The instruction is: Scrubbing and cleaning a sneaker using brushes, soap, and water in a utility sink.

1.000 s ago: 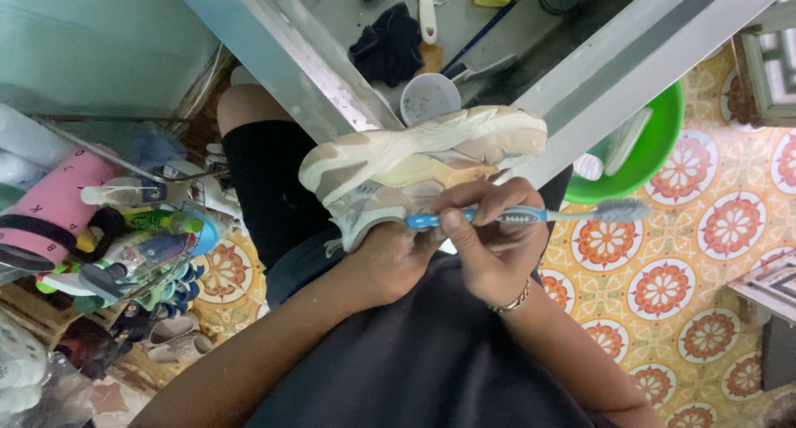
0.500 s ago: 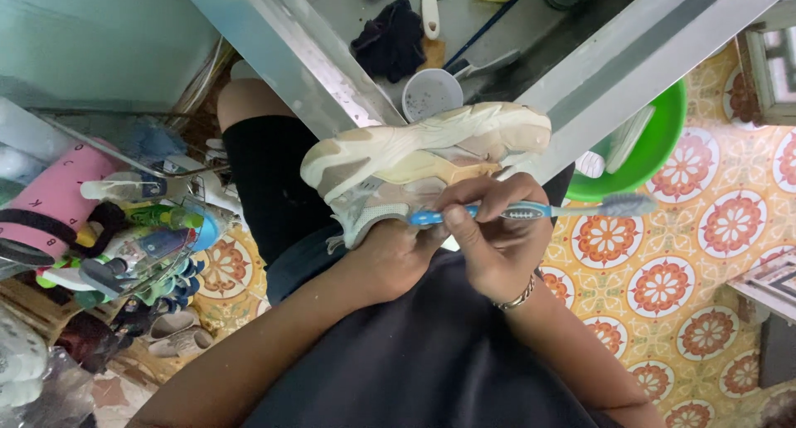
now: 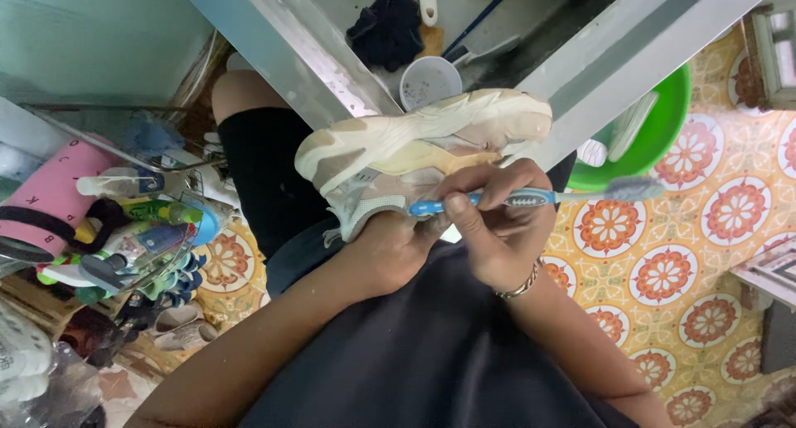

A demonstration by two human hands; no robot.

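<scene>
- both forearms bare, no sleeves reaching them
- right hand (image 3: 497,229): thin metal chain bracelet (image 3: 521,285) at the wrist
- left hand (image 3: 394,246): no ring or band visible
- torso: dark navy top
- leg: black shorts above a bare knee

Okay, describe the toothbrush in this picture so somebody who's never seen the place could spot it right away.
Find the cream and beige sneaker held up in the middle by the left hand. Just below it, the right hand, with a bracelet on its wrist, grips the toothbrush lying level. It is the only thin blue-and-white stick there, its bristled end poking right over the patterned floor tiles.
</scene>
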